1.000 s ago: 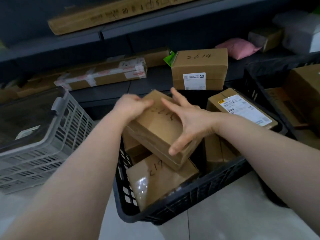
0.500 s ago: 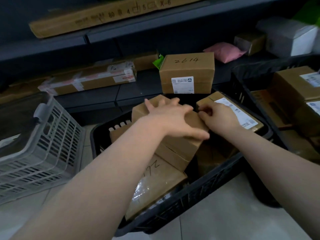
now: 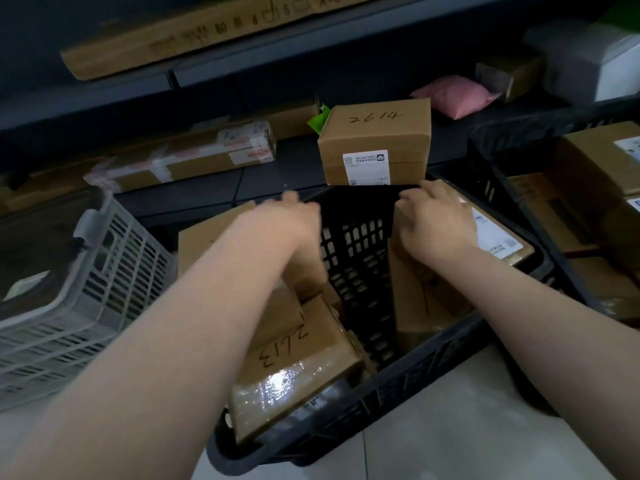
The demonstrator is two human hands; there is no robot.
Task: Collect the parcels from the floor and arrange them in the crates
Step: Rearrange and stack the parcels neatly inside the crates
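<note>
We judge these cardboard parcels stiff and fairly light, best taken by opposite side faces, though the taped 2613 box looks glossy and may slip. In the black crate we count at least four parcels, set left and right of a bare gap; there are three crates: this one, a grey crate and a second black crate. Our right hand curls its fingers over the labelled parcel, while our left hand, blurred, lies on the left parcel, and we cannot tell how its fingers lie

Dim bluish light, glare on taped parcel, hands seemingly motion-blurred, edges bowed
</note>
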